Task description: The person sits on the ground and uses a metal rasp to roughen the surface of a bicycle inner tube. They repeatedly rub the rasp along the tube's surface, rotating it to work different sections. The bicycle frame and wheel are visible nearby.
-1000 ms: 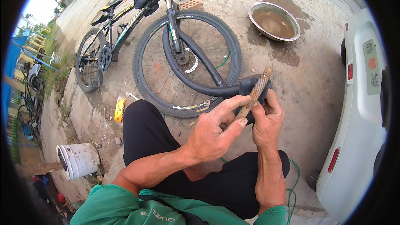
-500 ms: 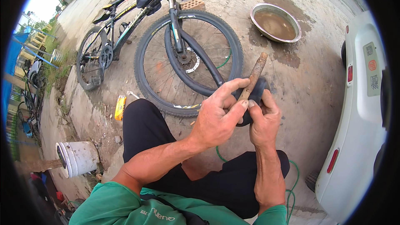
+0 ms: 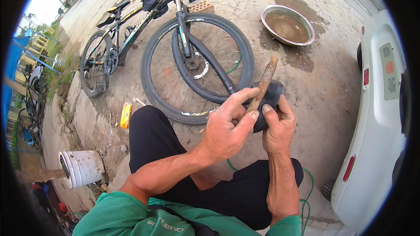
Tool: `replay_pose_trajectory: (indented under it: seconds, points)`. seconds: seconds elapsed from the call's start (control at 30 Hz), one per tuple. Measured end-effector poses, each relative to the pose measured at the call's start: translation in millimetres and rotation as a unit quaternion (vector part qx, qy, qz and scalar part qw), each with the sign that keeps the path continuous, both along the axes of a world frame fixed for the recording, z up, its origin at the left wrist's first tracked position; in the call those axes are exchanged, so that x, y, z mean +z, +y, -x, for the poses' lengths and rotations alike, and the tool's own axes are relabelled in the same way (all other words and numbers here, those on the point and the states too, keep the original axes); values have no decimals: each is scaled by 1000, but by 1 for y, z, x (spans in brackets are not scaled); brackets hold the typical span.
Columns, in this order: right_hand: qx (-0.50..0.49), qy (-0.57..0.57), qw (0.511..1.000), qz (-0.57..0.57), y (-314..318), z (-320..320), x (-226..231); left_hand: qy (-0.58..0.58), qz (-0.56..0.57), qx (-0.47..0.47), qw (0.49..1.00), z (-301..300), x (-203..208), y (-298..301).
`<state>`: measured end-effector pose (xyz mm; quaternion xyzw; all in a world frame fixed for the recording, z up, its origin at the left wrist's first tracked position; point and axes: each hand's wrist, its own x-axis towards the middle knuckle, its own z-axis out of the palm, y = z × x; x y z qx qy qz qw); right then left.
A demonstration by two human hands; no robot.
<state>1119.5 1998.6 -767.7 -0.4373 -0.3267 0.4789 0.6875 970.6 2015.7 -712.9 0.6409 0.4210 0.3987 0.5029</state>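
My left hand [image 3: 224,129] is closed on a short brown stick [image 3: 267,75], round and rough with rusty-looking patches, its far end pointing up and slightly right. The near end of the stick lies against the black rubber inner tube [image 3: 273,92]. Closed on that folded part of the tube is my right hand [image 3: 279,132], thumb on top and fingers curled behind. Another stretch of the tube [image 3: 213,66] hangs looped across the bicycle's front wheel. Whether the two stretches join is hidden behind my left hand.
Just ahead lies the bicycle [image 3: 148,22] with its front tyre [image 3: 250,57] close to my hands. A metal basin [image 3: 311,32] of murky water sits far right, a white car [image 3: 350,183] at right. Left are a yellow box [image 3: 126,116] and white bucket [image 3: 87,167]; a green hose [image 3: 309,183] trails nearby.
The stick has shifted slightly down and right over the rubber. My right thumb has moved a little away from the left one, and more of the tube shows between the hands.
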Motion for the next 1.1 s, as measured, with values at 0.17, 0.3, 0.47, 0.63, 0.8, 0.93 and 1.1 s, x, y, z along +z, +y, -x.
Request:
replay_pose_trajectory:
  seconds: [0.17,0.3,0.47,0.63,0.8,0.93,1.1]
  points:
    - [8,-2,1000,-7,1,3,-3,10,1,-5,1000,6,-11,-12]
    - [11,-8,1000,7,0,-4,-7,-2,0,16,1000,-5,-4,2]
    - [-4,20,1000,2,3,4,4,0,-41,-19,999,11,-19,-21]
    - [6,10,1000,8,1,-2,-7,-13,16,9,1000,-7,-6,2]
    - [-5,22,1000,9,1,0,-1,15,-35,0,999,9,-13,-13]
    - [8,-2,1000,8,1,-1,-9,10,-9,-9,1000,3,-13,-8]
    - [-6,7,1000,15,0,-1,0,4,-9,9,1000,1,-4,0]
